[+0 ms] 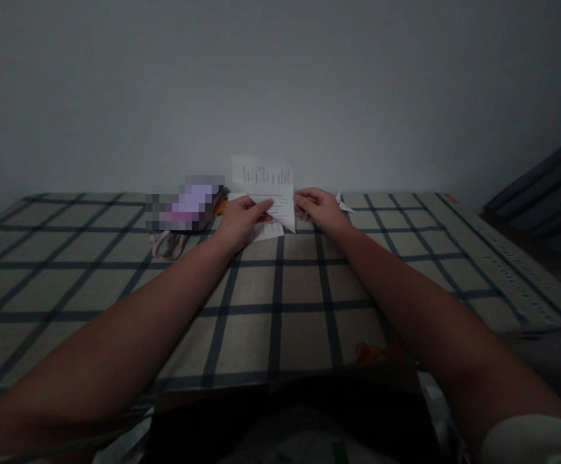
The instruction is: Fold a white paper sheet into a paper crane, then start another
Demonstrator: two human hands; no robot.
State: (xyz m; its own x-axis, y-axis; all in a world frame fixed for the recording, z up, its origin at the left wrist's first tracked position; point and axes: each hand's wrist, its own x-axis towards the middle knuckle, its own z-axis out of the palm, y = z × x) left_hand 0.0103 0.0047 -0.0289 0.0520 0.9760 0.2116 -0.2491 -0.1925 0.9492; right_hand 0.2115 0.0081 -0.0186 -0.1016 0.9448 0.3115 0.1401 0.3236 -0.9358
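Observation:
A sheet of printed paper (264,171), creased and partly standing up, is between my two hands above the table. Its lower part (267,231) lies at an angle near the tablecloth. My left hand (242,222) grips the paper from the left, thumb lying across the printed side. At the right edge of the sheet, the fingers of my right hand (320,209) are pinched together against the paper. Just behind that hand, a small pointed piece of folded white paper (344,205) shows in part; the rest is hidden.
A checked cloth (300,277) covers the table, which reaches a plain wall (280,77). Left of the paper lies a blurred lilac and pink object (191,203) with a looped strap (169,246). Dark slatted furniture (546,187) stands at the right.

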